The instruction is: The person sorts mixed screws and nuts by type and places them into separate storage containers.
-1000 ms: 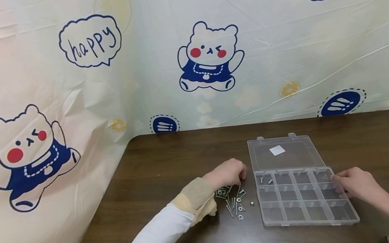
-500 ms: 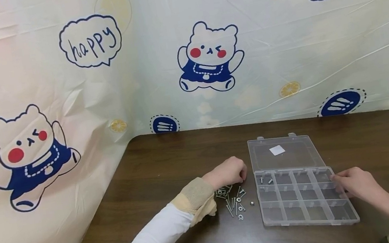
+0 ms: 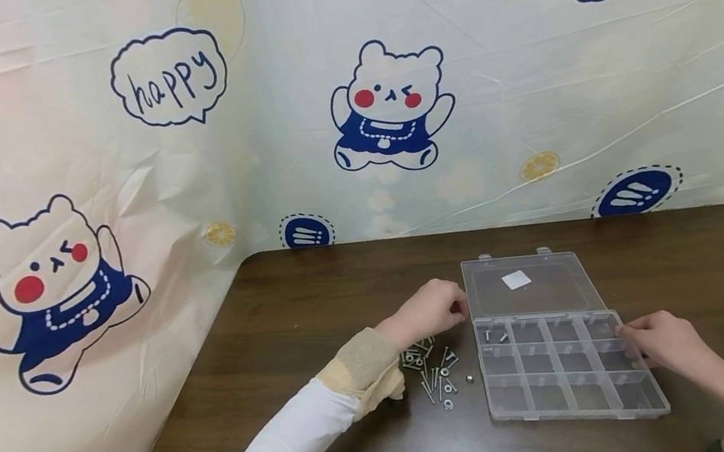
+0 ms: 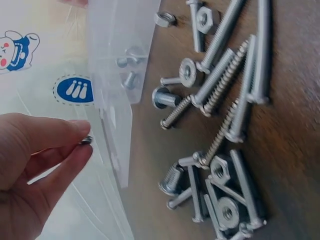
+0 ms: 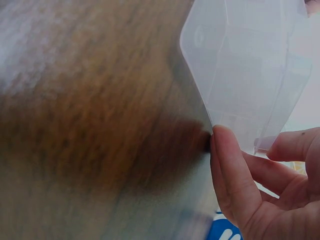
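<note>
My left hand [image 3: 426,311] is raised above the table, just left of a clear plastic compartment box [image 3: 544,392]. In the left wrist view its thumb and fingertips pinch a small metal fastener [image 4: 86,141], mostly covered, so its exact kind is unclear. Below and nearer the person lies a pile of loose screws [image 4: 220,75], nuts [image 4: 207,20] and washers [image 4: 228,212]. My right hand [image 3: 670,345] grips the right side wall of the box, with fingers outside and thumb at the rim [image 5: 260,150]. Short screws [image 3: 504,338] lie in the box's back-left compartment.
The box's lid [image 3: 538,290] lies folded back flat behind it, with a white label [image 3: 516,280] on it. One nut [image 3: 470,379] sits alone between pile and box. A printed curtain [image 3: 493,122] stands behind the brown table [image 3: 342,283].
My left hand has lifted off beside the pile and moved slightly away from the person and to the right, toward the lid. My right hand stays on the box's side.
</note>
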A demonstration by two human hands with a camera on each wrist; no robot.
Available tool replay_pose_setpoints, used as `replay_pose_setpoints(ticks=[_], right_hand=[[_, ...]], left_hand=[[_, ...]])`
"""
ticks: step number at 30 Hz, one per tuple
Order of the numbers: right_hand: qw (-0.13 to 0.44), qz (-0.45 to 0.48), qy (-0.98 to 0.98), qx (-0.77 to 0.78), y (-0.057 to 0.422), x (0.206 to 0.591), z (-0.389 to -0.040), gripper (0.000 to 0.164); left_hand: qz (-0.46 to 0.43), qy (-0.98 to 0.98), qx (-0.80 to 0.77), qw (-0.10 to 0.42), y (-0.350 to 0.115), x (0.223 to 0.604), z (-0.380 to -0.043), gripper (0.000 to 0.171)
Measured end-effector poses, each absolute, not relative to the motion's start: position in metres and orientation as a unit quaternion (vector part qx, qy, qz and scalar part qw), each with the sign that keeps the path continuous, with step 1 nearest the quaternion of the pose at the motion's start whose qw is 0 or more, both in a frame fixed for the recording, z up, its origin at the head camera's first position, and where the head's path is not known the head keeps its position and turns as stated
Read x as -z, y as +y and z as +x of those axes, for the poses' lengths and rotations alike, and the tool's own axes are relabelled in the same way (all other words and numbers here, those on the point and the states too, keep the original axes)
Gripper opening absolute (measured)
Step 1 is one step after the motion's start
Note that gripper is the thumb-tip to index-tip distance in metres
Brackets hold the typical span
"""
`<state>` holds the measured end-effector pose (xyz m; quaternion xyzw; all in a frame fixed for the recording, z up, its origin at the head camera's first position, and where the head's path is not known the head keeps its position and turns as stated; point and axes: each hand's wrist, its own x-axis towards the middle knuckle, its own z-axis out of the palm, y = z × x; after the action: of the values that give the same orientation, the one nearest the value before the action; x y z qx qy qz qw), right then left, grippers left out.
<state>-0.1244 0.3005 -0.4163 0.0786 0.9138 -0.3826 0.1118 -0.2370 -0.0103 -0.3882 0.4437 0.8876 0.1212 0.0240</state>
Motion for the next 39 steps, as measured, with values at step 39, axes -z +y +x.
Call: replay_pose_setpoints(ticks=[39], right_hand=[[0.100,0.080,0.920,0.371,0.297,0.418,-0.118,0.044]], left_hand=[[0.483,0.862,-0.145,0.051,0.015,0.395,-0.219,0.005]])
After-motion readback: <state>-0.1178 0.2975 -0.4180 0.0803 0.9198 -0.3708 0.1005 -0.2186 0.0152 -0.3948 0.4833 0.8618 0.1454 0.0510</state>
